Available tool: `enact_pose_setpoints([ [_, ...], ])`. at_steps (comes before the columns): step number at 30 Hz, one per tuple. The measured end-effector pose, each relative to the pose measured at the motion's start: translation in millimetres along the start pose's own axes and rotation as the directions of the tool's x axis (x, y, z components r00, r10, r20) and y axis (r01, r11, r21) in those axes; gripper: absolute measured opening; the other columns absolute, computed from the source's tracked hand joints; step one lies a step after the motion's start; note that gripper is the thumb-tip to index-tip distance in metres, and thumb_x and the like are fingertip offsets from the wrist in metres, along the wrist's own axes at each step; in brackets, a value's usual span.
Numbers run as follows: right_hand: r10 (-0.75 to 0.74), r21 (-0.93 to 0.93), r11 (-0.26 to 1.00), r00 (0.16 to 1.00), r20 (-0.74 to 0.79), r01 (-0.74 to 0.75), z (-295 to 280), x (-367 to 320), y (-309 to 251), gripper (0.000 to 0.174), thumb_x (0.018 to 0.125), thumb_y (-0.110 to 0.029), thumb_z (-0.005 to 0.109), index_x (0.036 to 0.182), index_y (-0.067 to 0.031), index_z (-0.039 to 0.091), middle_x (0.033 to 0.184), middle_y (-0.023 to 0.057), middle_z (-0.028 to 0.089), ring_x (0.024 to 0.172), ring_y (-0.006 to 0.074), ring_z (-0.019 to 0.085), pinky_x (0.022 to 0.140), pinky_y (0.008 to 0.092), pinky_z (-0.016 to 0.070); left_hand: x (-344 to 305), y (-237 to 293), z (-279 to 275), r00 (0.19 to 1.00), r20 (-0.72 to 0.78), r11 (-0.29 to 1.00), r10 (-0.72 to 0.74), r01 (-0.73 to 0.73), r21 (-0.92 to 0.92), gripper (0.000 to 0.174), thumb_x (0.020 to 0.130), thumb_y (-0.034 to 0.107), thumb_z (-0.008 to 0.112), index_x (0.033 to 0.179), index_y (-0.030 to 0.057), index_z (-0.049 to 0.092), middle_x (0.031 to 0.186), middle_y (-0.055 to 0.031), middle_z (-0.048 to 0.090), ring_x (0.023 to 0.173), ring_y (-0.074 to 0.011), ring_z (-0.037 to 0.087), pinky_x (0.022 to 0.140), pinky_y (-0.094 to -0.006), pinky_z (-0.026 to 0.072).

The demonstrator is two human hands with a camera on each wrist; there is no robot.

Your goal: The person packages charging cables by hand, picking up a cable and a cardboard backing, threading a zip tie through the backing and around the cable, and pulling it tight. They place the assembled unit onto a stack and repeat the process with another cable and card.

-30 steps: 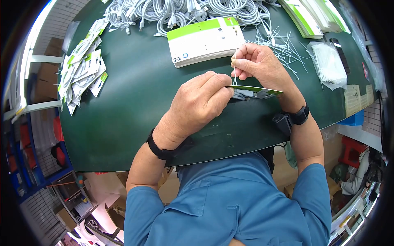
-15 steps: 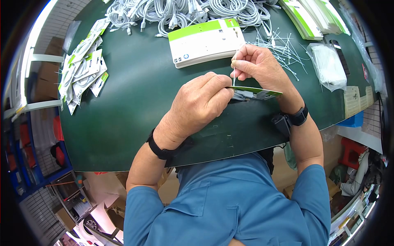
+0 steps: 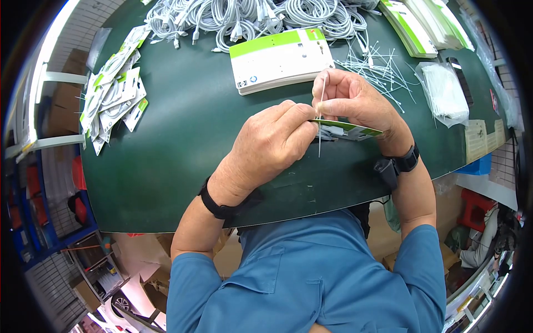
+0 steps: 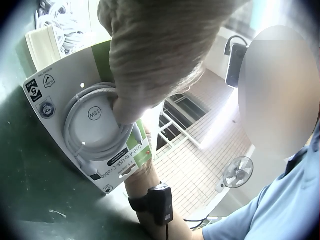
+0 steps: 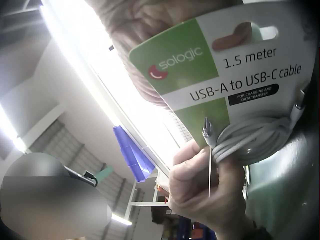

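My left hand (image 3: 272, 136) grips the edge of a green and white cardboard packaging card (image 5: 195, 75), thumb on its cable side. The card is printed for a USB-A to USB-C cable, and a coiled light-grey cable (image 5: 255, 140) lies against its front. My right hand (image 3: 358, 100) is behind the card, thumb and fingers pinching a thin white cable tie (image 3: 323, 89) close to the left fingertips. On the cable side a thin tie tail (image 5: 209, 175) sticks out beside the coil. The left wrist view shows the coil (image 4: 72, 125) flat on the card, partly covered by the left thumb.
A stack of cards (image 3: 277, 61) lies ahead, with a heap of grey cables (image 3: 222, 16) behind it. Loose cable ties (image 3: 380, 72) and a bag of ties (image 3: 442, 91) are at the right. Carded cables (image 3: 114, 89) are piled at the left; more cards (image 3: 408, 28) sit back right.
My right hand has lowered toward the card and turned. A tie tail now shows below the card on the cable side. The left hand keeps its grip, almost still.
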State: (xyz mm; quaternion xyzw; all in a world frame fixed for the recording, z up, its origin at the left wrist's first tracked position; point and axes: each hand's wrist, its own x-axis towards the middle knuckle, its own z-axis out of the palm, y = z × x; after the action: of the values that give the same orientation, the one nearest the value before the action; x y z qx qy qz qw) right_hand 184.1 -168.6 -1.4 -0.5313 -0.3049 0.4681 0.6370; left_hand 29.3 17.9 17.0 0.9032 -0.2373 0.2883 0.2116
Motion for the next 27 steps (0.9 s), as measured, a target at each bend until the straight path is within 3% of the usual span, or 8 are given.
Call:
enact_pose_setpoints([
  [4,0.123,0.109,0.987,0.991,-0.044,-0.118,0.7,-0.9,-9.1,0.012,0.098,-0.014,0.074,0.105,-0.0034,0.073,0.09,0.0027,0.074,0.075,0.0063,0.066,0.069,0.0224,0.054,2.8,3.5,-0.9,1.0,0.001,1.0,0.004,-0.004,0.026,0.02,0.071,-0.004,0.078,0.085,0.0025,0.065,0.098,-0.0066,0.07,0.076,-0.0213,0.07,0.063,-0.0338,0.0584],
  [10,0.097,-0.159,0.984,0.988,0.121,-0.077,-3.1,-0.7,-8.9,0.014,0.098,-0.016,0.076,0.099,-0.0023,0.078,0.087,0.0003,0.073,0.074,0.0054,0.065,0.067,0.0213,0.0528,1.9,3.9,-2.8,0.999,-0.005,0.999,0.049,-0.049,0.009,0.018,0.071,-0.004,0.077,0.081,0.0019,0.063,0.101,-0.0069,0.072,0.074,-0.0216,0.072,0.062,-0.0338,0.0585],
  [16,0.113,0.0,0.994,0.986,0.124,-0.114,-2.0,2.5,-4.2,0.018,0.097,-0.012,0.076,0.109,0.0005,0.074,0.095,0.0021,0.075,0.081,0.0055,0.067,0.073,0.0208,0.0556,0.9,-0.2,0.8,0.998,-0.046,0.999,0.039,-0.04,-0.031,0.02,0.07,-0.004,0.078,0.081,0.0046,0.064,0.097,-0.0046,0.073,0.073,-0.0203,0.071,0.061,-0.0338,0.0585],
  [23,0.125,0.066,0.989,0.983,0.135,-0.135,1.0,5.1,-2.7,0.022,0.098,-0.009,0.075,0.117,0.0011,0.07,0.102,0.0044,0.075,0.09,0.0081,0.072,0.081,0.0221,0.0591,-1.1,-4.3,0.5,0.995,-0.069,0.994,-0.065,0.058,-0.097,0.024,0.066,-0.005,0.078,0.083,0.0087,0.066,0.093,-0.0023,0.076,0.071,-0.0214,0.071,0.063,-0.0333,0.0567],
  [27,0.143,0.014,0.989,0.989,0.029,-0.144,3.1,5.0,-2.6,0.022,0.099,-0.01,0.074,0.119,-0.0001,0.07,0.102,0.006,0.076,0.09,0.008,0.071,0.08,0.023,0.0588,-1.6,-4.8,-2.3,0.982,-0.011,0.967,-0.188,0.183,-0.176,0.023,0.068,-0.006,0.077,0.086,0.0065,0.069,0.093,-0.0053,0.077,0.073,-0.0242,0.072,0.065,-0.0338,0.0574],
])
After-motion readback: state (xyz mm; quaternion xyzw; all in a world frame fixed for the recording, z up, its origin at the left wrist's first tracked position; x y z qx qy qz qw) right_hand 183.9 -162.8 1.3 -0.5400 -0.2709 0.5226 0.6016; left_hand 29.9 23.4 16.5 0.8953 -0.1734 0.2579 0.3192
